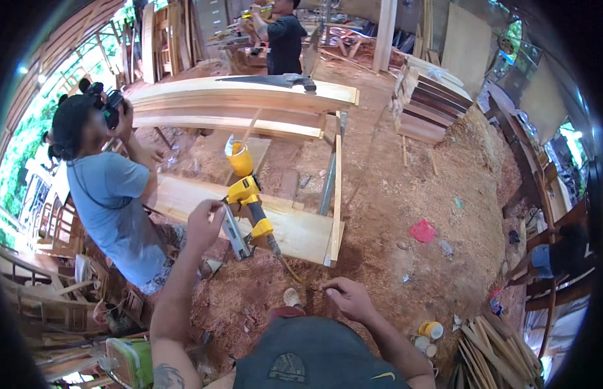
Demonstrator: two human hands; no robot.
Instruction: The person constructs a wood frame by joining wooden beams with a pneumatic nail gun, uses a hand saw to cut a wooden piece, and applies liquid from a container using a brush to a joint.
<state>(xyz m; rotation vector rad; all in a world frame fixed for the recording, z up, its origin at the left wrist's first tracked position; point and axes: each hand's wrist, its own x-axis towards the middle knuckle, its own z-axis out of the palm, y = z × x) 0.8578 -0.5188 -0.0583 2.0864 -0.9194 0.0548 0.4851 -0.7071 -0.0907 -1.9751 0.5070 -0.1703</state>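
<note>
A yellow and dark nail gun [256, 211] with a silver magazine is at the near end of a pale wide board [298, 230]. A hose trails from it toward the floor. My left hand [205, 227] is at the magazine's upper left end, its fingers curled and their tips against the metal; what else they may pinch is hidden. Lower right, my right hand [350, 299] hangs over the dirt floor, loosely bent, thumb and forefinger apart, with nothing visible in it. Beyond the nail gun is a yellow pot [239, 159] with a wooden stick in it.
Long planks [230, 104] lie across supports ahead, a handsaw [269, 81] on top. A person in a blue-grey shirt [110, 188] stands close left, another in dark clothes [285, 42] behind. Stacked boards [428, 107] stand back right; wood strips [496, 353] lie lower right.
</note>
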